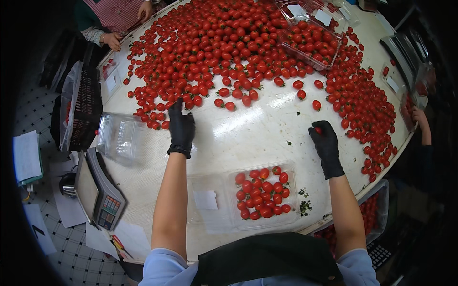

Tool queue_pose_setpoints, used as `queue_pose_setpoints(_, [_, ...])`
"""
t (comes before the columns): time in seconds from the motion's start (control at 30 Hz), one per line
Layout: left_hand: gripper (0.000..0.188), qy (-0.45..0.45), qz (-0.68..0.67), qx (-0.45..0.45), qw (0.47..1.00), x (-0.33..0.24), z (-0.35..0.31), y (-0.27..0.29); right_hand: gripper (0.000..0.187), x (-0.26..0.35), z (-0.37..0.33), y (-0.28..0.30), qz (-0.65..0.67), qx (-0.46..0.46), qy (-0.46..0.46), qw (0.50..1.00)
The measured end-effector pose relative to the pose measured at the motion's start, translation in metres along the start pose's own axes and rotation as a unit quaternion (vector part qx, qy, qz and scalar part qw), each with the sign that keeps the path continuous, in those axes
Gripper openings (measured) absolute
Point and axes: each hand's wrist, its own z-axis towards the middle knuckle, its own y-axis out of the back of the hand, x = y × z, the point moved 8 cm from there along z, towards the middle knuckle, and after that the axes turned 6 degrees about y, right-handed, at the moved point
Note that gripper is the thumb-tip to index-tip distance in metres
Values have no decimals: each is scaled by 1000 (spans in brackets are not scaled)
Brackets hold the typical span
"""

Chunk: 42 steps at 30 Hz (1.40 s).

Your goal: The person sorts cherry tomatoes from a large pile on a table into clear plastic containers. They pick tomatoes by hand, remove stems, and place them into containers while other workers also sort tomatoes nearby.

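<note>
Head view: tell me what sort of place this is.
Probably a produce packing workplace: small red tomatoes lie heaped on a broad table, an open clear plastic box holds some of them, and a weighing scale stands to the left.

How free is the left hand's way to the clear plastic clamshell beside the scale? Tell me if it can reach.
Probably yes: the left hand is near the clear plastic clamshell, with mostly bare tabletop between them; a few cherry tomatoes along the gap's far side look easy to skirt.
</note>
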Motion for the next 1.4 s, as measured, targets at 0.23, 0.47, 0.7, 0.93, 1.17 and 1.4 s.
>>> queue_pose_setpoints(0.23, [69, 103, -49, 305, 945, -105, 7, -72, 27, 53, 50, -123, 374, 154, -138, 904])
queue_pose_setpoints(0.47, [60, 51, -153, 347, 924, -102, -7, -95, 25, 86, 45, -183, 450, 218, -232, 834])
queue_pose_setpoints(0.7, [47, 41, -234, 378, 895, -169, -62, -1, 26, 123, -28, -117, 399, 303, -223, 836])
queue_pose_setpoints(0.93, [52, -31, -166, 392, 904, -192, -157, 50, 44, 124, -116, -83, 228, 342, -72, 909])
queue_pose_setpoints(1.17, [42, 37, -168, 353, 920, -195, -168, 53, 42, 96, -132, -82, 335, 315, -196, 866])
queue_pose_setpoints(1.4, [36, 182, -275, 395, 857, -172, -172, 49, 29, 111, -128, -79, 183, 296, -22, 937])
